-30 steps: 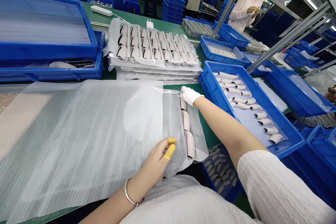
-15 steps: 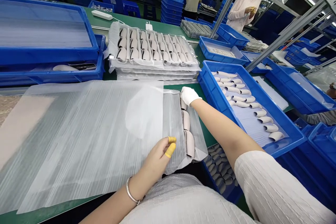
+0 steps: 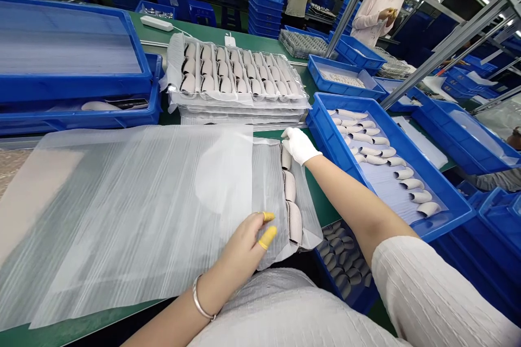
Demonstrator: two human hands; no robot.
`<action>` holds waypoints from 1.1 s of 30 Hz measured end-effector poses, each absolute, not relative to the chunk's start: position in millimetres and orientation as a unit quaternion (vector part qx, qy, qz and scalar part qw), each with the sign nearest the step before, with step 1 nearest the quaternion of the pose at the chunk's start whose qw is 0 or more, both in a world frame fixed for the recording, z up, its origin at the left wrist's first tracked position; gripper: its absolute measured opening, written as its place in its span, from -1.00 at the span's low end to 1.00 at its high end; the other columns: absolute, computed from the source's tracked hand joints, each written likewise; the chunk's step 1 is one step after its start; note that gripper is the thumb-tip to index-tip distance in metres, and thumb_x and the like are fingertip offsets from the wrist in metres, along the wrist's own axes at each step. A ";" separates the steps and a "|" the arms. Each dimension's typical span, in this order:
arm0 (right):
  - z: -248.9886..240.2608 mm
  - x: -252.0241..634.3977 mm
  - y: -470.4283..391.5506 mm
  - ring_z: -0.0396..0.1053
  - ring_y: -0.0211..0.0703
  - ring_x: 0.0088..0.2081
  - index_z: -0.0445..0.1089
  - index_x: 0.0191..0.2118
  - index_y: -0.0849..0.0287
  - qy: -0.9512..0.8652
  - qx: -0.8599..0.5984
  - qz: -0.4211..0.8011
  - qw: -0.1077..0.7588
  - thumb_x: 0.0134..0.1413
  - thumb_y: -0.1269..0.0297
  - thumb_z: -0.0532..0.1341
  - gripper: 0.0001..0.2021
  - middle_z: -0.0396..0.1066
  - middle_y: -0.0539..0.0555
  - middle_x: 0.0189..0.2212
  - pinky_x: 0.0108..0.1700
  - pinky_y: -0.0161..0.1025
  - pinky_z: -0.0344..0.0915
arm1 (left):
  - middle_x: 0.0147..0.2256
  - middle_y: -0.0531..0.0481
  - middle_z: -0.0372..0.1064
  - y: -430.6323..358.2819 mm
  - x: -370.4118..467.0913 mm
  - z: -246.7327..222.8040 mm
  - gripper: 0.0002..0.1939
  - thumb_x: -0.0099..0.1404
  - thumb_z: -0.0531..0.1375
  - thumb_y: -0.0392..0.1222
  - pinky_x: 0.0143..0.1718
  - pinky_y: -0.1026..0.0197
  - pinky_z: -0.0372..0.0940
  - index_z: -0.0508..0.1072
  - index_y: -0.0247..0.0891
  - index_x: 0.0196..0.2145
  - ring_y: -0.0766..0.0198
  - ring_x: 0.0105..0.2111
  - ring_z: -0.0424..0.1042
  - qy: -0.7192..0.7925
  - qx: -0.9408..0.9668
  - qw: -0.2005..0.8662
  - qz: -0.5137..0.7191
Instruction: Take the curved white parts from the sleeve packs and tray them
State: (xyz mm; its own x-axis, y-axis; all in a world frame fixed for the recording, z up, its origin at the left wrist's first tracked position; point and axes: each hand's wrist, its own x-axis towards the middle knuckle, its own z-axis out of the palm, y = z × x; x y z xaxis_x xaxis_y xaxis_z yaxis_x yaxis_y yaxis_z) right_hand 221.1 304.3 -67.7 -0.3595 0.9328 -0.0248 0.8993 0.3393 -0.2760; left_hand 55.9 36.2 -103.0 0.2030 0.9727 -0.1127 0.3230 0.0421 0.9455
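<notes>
My left hand, with yellow finger covers on two fingertips, hovers over or rests lightly on a translucent sheet; those fingers are apart and hold nothing visible. In a white glove, my right hand is at the far end of a column of curved, ribbed, pale pink shell-like pieces. Its fingers are bent together by the sheet's far edge, and whatever they may pinch is hidden. The pieces lie in a clear, film-lined tray, largely covered by the sheet on the left.
Behind, stacked clear trays hold rows of similar pieces. A blue bin with loose pieces stands at right, and blue bins are stacked at left. Below the table edge is another filled bin. Two people work in the background.
My right hand has shifted slightly right, off the farthest piece, which shows more now. My left thumb and finger have spread a little wider.
</notes>
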 end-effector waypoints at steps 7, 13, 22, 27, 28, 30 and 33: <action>-60.3 195.8 288.9 0.30 0.16 0.00 0.53 -0.12 0.18 -0.894 -0.434 0.092 -0.065 0.15 0.34 0.28 -0.82 0.51 0.24 -0.13 0.03 -0.06 0.18 | -0.12 -0.27 0.47 46.4 64.1 -90.1 -0.67 0.32 0.22 0.09 0.35 -0.33 -0.10 0.56 -0.25 -0.24 -0.23 0.16 0.28 0.451 0.823 0.266 0.219; -83.3 170.2 296.0 0.15 0.32 0.06 0.50 -0.03 0.30 -0.876 -0.466 0.030 -0.123 0.10 0.40 0.21 -0.69 0.48 0.42 -0.07 0.01 0.09 0.11 | -0.36 -0.15 0.47 50.0 89.2 -105.6 -0.63 0.22 0.26 0.18 0.37 -0.23 -0.11 0.57 -0.19 -0.31 -0.09 -0.20 0.45 0.417 0.850 0.280 0.159; -77.1 166.9 290.6 0.21 0.27 0.10 0.49 0.02 0.29 -0.860 -0.498 0.048 -0.104 0.11 0.51 0.17 -0.64 0.49 0.36 -0.03 0.00 0.07 0.21 | -0.32 -0.22 0.47 48.5 93.5 -91.3 -0.73 0.13 0.32 -0.14 0.34 -0.26 -0.05 0.55 -0.33 -0.22 -0.11 -0.24 0.47 0.387 0.905 0.174 0.024; -27.3 197.6 289.6 0.40 0.03 -0.04 0.51 -0.02 0.23 -0.875 -0.477 0.073 -0.033 0.28 0.30 0.18 -0.75 0.53 0.22 -0.07 -0.01 -0.13 0.27 | -0.15 -0.37 0.51 45.1 88.6 -95.6 -0.56 0.11 0.38 0.03 0.30 -0.44 -0.08 0.56 -0.34 -0.14 -0.37 0.07 0.39 0.391 0.906 0.151 0.050; -15.5 213.5 288.4 0.41 -0.03 -0.05 0.50 0.00 0.21 -0.880 -0.469 0.079 0.003 0.33 0.25 0.15 -0.74 0.53 0.17 -0.07 0.01 -0.18 0.26 | -0.10 -0.38 0.51 43.0 83.5 -98.6 -0.51 0.11 0.38 0.08 0.29 -0.46 -0.08 0.55 -0.32 -0.11 -0.39 0.13 0.34 0.391 0.905 0.152 0.073; 7.0 254.5 284.6 0.39 -0.13 -0.04 0.51 -0.06 0.20 -0.863 -0.479 0.120 0.110 0.36 0.21 0.14 -0.75 0.52 0.09 -0.08 0.06 -0.25 0.22 | -0.06 -0.34 0.51 38.1 69.0 -103.4 -0.45 0.14 0.36 0.15 0.28 -0.47 -0.08 0.51 -0.27 -0.03 -0.38 0.19 0.30 0.394 0.898 0.153 0.119; 30.4 325.6 277.6 0.38 -0.17 -0.02 0.51 -0.15 0.19 -0.645 -0.653 0.273 0.288 0.26 0.22 0.29 -0.84 0.49 0.01 -0.10 0.11 -0.26 0.23 | -0.02 -0.20 0.50 31.1 42.6 -104.5 -0.45 0.23 0.29 0.18 0.30 -0.38 -0.05 0.42 -0.14 0.09 -0.26 0.23 0.27 0.399 0.886 0.153 0.182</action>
State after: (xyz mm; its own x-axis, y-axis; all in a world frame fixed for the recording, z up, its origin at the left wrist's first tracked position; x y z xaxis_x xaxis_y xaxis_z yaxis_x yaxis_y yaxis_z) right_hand 325.6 277.6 30.4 0.0183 0.9997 0.0151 0.6857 -0.0016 -0.7279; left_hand 42.6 31.1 -104.5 0.6155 0.7619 0.2014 0.6506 -0.6355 0.4157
